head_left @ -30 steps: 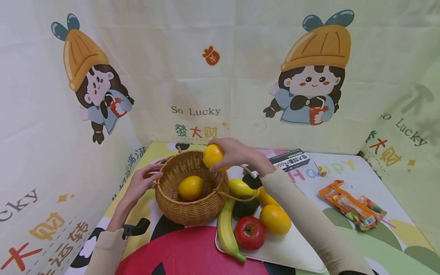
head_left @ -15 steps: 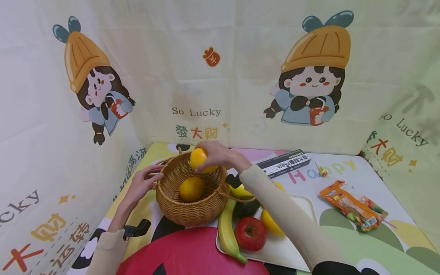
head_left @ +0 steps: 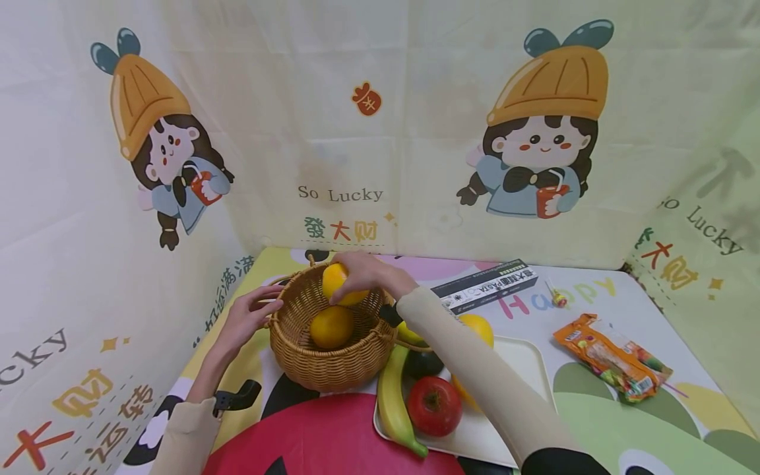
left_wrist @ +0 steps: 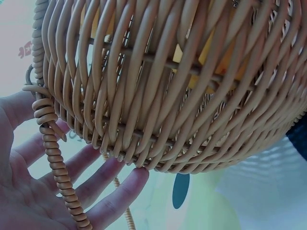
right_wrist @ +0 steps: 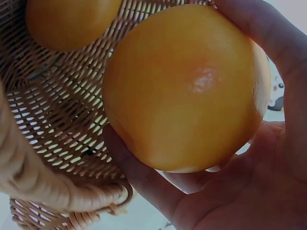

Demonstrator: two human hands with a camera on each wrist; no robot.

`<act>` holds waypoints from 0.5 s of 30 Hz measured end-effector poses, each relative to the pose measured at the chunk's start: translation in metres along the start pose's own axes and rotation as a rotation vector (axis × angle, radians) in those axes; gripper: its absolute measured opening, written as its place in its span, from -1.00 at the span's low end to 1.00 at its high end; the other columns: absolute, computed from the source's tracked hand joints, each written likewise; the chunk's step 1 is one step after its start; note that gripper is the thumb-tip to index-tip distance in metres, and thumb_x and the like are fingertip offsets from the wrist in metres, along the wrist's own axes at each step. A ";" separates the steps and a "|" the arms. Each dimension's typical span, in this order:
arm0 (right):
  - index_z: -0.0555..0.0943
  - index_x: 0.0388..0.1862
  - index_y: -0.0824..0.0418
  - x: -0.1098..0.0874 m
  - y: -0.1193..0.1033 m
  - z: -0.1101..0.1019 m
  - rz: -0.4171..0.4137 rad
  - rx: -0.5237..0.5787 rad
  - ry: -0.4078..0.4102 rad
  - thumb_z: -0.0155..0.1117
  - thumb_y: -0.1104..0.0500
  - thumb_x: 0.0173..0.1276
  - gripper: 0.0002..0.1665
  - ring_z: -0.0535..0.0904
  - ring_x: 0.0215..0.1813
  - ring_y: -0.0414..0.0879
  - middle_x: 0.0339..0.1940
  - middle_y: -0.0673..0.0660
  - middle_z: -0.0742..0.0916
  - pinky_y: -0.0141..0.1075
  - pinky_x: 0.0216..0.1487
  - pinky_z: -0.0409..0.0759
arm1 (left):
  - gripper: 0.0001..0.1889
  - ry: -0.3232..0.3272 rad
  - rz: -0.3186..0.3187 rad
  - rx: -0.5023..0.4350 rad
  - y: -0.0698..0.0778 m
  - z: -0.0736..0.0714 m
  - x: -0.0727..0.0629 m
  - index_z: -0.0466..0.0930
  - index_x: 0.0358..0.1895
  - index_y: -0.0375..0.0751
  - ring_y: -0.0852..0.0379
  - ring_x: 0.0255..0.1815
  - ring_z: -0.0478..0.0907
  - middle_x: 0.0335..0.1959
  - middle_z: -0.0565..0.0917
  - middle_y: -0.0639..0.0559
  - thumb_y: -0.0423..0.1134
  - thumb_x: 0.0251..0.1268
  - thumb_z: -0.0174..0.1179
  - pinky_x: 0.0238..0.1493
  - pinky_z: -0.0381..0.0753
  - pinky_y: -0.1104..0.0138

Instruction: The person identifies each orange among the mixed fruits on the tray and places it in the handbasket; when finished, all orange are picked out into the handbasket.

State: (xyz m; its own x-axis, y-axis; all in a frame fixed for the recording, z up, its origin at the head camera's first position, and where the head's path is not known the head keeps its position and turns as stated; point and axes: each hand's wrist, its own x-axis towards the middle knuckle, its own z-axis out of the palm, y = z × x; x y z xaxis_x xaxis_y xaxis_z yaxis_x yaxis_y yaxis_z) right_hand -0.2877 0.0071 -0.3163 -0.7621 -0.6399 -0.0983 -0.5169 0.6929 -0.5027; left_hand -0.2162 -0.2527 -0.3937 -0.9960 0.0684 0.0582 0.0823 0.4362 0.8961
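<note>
In the head view, a woven wicker basket [head_left: 323,376] stands at the left of the table. My right hand [head_left: 361,270] grips a round orange-yellow fruit [head_left: 335,282] inside the basket's mouth, thumb and fingers around its sides. Below it, a similar orange-yellow fruit [head_left: 331,328] lies in the basket. The right wrist view shows the held fruit [right_wrist: 182,91] large and smooth, with the basket weave behind it. My left hand [head_left: 247,315] is at the basket's left side. In the left wrist view, its extended fingers [left_wrist: 120,191] touch the basket wall, and a coiled handle [left_wrist: 64,182] crosses the palm.
Right of the basket, a white tray [head_left: 537,369] bears a banana [head_left: 392,402], a red apple [head_left: 435,406], a dark green fruit [head_left: 424,363] and yellow fruits, partly hidden by my right sleeve. A pasta box [head_left: 489,287], a lollipop [head_left: 558,298] and an orange candy bag [head_left: 614,359] lie farther right.
My right hand has moved left and down with the orange-yellow fruit, from above the basket's right rim into its mouth. The left hand stays at the basket's side.
</note>
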 end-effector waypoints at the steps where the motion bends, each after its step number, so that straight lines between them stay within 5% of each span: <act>1: 0.47 0.15 0.11 0.001 0.000 0.001 0.004 0.000 -0.004 0.53 -0.06 -0.01 -0.25 0.51 -0.14 -0.13 -0.11 0.01 0.61 -0.35 -0.13 0.47 | -0.51 0.000 0.000 -0.001 0.000 0.000 0.000 0.43 0.28 -0.27 -0.07 0.06 0.54 0.19 0.50 -0.34 -0.09 0.40 0.12 -0.19 0.58 0.40; 5: 0.45 0.23 0.09 0.005 0.001 0.005 0.030 0.004 -0.020 0.52 -0.07 0.00 -0.19 0.50 -0.12 -0.12 -0.07 0.01 0.61 -0.34 -0.14 0.47 | -0.52 0.003 0.001 -0.006 0.000 0.001 0.001 0.43 0.28 -0.28 -0.06 0.05 0.54 0.19 0.50 -0.34 -0.10 0.40 0.13 -0.20 0.58 0.40; 12: 0.44 0.27 0.09 0.008 0.000 0.008 0.060 -0.001 -0.021 0.52 -0.08 0.00 -0.16 0.50 -0.08 -0.10 -0.05 0.02 0.61 -0.30 -0.09 0.46 | -0.51 0.006 0.005 -0.011 -0.002 0.002 0.001 0.44 0.28 -0.27 0.31 -0.09 0.54 0.19 0.50 -0.33 -0.08 0.39 0.14 -0.21 0.58 0.40; 15: 0.44 0.25 0.10 0.012 -0.001 0.010 0.055 -0.016 -0.026 0.52 -0.07 0.01 -0.18 0.49 -0.07 -0.11 -0.03 0.02 0.62 -0.30 -0.06 0.45 | -0.52 0.008 0.007 -0.007 -0.002 0.002 0.001 0.44 0.28 -0.27 0.20 -0.04 0.55 0.19 0.51 -0.33 -0.09 0.39 0.13 -0.20 0.58 0.39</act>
State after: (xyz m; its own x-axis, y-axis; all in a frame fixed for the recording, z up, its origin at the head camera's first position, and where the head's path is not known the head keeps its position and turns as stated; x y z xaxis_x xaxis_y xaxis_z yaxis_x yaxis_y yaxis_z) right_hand -0.2929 -0.0047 -0.3253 -0.7795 -0.6087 -0.1478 -0.4805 0.7324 -0.4825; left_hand -0.2175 -0.2522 -0.3963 -0.9956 0.0645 0.0674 0.0886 0.4298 0.8986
